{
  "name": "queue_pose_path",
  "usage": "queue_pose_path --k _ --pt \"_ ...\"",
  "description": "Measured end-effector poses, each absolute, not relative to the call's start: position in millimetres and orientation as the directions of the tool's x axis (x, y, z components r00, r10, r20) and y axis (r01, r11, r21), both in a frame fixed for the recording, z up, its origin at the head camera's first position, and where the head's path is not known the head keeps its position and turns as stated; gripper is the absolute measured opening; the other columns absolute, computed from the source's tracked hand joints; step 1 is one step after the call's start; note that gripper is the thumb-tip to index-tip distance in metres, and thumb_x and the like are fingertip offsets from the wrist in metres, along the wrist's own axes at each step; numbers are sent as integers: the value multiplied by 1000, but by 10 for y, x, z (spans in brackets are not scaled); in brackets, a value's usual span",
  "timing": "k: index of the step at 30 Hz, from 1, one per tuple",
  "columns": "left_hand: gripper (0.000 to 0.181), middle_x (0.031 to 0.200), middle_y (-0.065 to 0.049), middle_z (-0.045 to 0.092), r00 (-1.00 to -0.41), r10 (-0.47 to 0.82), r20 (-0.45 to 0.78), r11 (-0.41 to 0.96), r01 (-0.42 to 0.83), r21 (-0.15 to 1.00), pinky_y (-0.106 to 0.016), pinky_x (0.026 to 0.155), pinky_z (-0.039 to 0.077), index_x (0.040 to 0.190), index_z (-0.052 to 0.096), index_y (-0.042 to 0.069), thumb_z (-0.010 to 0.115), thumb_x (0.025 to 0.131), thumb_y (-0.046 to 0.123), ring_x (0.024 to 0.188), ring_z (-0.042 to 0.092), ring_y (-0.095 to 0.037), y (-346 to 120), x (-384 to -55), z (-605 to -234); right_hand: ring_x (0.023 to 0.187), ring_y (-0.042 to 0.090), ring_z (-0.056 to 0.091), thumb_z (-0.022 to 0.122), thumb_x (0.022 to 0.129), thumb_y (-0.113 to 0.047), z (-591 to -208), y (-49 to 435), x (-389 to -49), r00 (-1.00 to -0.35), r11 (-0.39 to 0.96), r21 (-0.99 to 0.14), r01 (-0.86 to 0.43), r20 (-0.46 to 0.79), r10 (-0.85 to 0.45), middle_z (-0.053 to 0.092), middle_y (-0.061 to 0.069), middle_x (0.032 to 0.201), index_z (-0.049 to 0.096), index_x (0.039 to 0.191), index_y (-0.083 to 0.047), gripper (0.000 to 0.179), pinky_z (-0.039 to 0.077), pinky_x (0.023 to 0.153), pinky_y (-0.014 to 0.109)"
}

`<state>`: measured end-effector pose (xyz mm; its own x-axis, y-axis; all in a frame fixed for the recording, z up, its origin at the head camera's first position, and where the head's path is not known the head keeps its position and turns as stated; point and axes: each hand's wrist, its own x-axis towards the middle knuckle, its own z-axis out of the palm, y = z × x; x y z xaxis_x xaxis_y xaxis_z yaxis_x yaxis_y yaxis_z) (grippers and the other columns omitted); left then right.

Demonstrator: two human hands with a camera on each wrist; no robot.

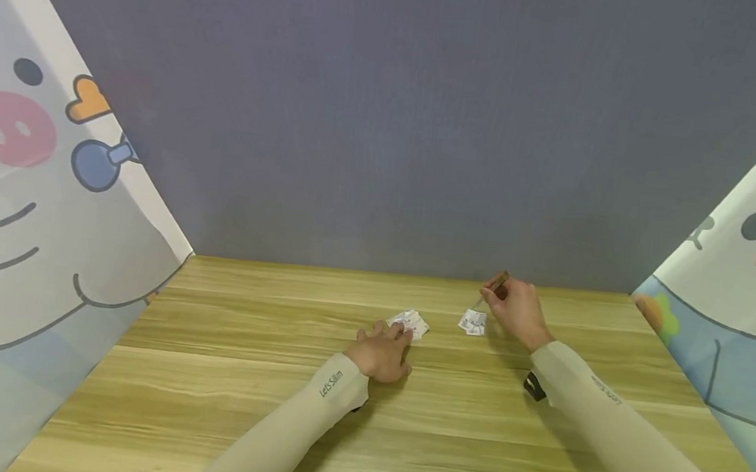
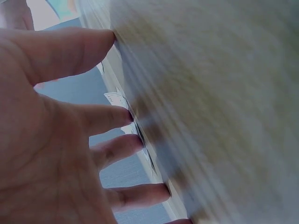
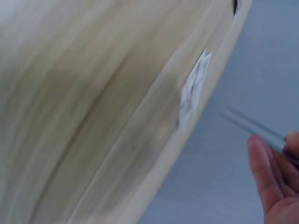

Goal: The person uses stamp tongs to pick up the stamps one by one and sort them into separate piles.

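Two small clusters of white paper pieces with dark marks lie on the wooden table in the head view. My left hand (image 1: 383, 355) is spread over the near edge of the left paper cluster (image 1: 418, 323), its fingertips on the paper and the tabletop. In the left wrist view, the straight fingers (image 2: 114, 119) come down at the paper's edge. My right hand (image 1: 518, 310) pinches a pair of tweezers (image 3: 254, 127) between thumb and fingers. Their two slim tips stand apart, just beyond the right paper cluster (image 1: 474, 322), with nothing seen between them.
Behind the table (image 1: 239, 397) rises a plain grey panel (image 1: 388, 131). Cartoon-printed sheets flank it at the left (image 1: 75, 252) and the right (image 1: 741, 301). A dark band (image 1: 534, 386) shows under the right sleeve.
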<state>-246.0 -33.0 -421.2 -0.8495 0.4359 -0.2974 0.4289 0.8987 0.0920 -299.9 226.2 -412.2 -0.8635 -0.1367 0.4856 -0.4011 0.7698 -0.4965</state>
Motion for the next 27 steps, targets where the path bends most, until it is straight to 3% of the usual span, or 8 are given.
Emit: queue_pose_path --k 6,12,21,27 --pt "67 150 2 26 -855 432 -289 900 427 82 -52 95 34 150 29 19 52 94 47 129 26 -27 -325 -2469 -4209 65 14 62 66 90 -17 -4109 2081 -2898 -852 719 -510 -471 473 -223 67 2 77 70 87 -8 10 53 59 33" --pt "67 149 3 28 -863 417 -286 908 413 76 -51 94 35 149 31 20 54 92 48 129 28 -26 -318 -2471 -4220 63 8 63 70 87 -13 -4201 1821 -2851 -819 636 -544 -547 503 -275 66 -4 73 69 83 -11 5 53 56 25" --pt "68 149 4 28 -860 422 -287 905 417 82 -53 96 35 149 32 21 54 92 49 128 29 -25 -312 -2469 -4233 62 6 60 68 89 -15 -4302 1638 -2835 -865 640 -599 -481 443 -235 64 -6 73 68 82 -13 7 53 57 25" --pt "68 149 4 28 -858 423 -293 905 419 79 -52 95 36 149 31 20 54 92 49 127 29 -25 -310 -2480 -4234 62 6 60 67 89 -13 -4299 1616 -2824 -844 630 -581 -515 471 -256 64 -6 74 68 83 -12 6 53 57 26"
